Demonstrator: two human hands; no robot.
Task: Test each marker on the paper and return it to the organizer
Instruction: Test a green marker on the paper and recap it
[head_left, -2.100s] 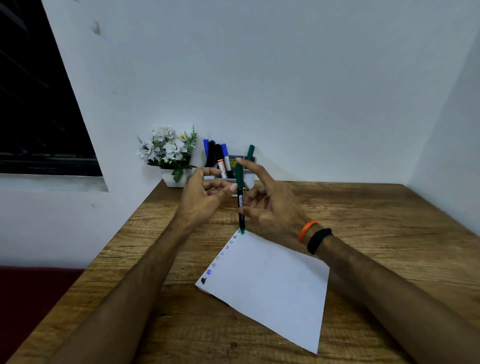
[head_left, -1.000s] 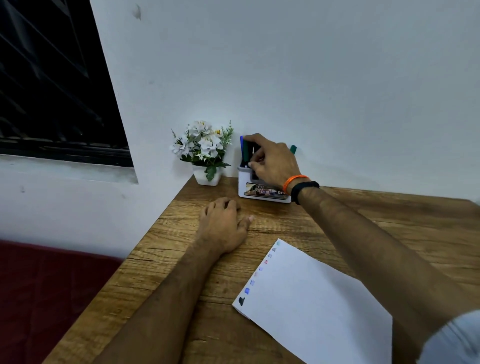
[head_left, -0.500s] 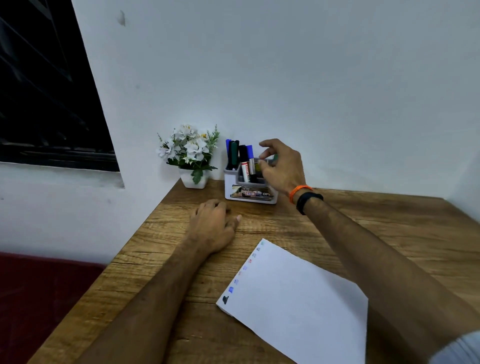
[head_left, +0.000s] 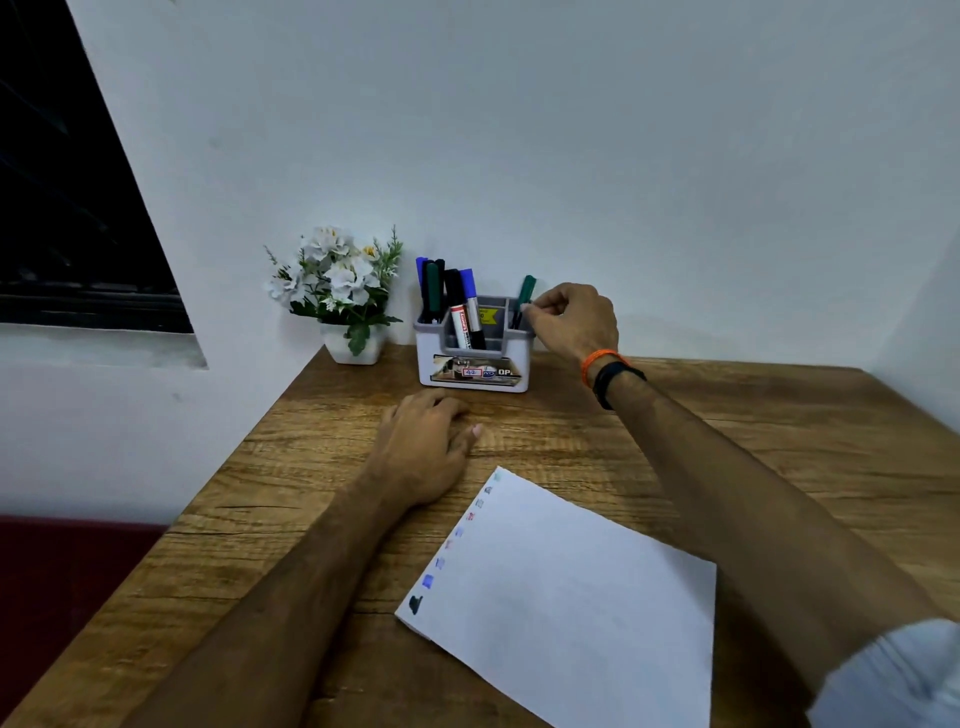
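Head view: your right hand (head_left: 571, 322) pinches a green marker (head_left: 525, 299) between thumb and curled fingertips; the marker stands tilted in the right-hand compartment of the grey desk organizer (head_left: 474, 364), against the wall at the back of the wooden table (head_left: 779, 441). Other markers, blue, black, dark green and one with a red-and-white label (head_left: 460, 325), stand in the organizer's left and centre compartments. Your left hand (head_left: 423, 447) rests palm down on the table with fingers loosely curled, holding nothing, between the organizer and the sheet of paper (head_left: 571, 597). A column of small colour marks (head_left: 457, 540) runs along the paper's left edge, so several markers appear already tested. To do this step well, lift the green marker straight along its own lean so that it clears the compartment wall without tipping the light organizer; steady the organizer with your left hand if it shifts. Uncap over the paper and place the new mark in the free space of the column. A pot of white artificial flowers (head_left: 337, 291) stands just left of the organizer.
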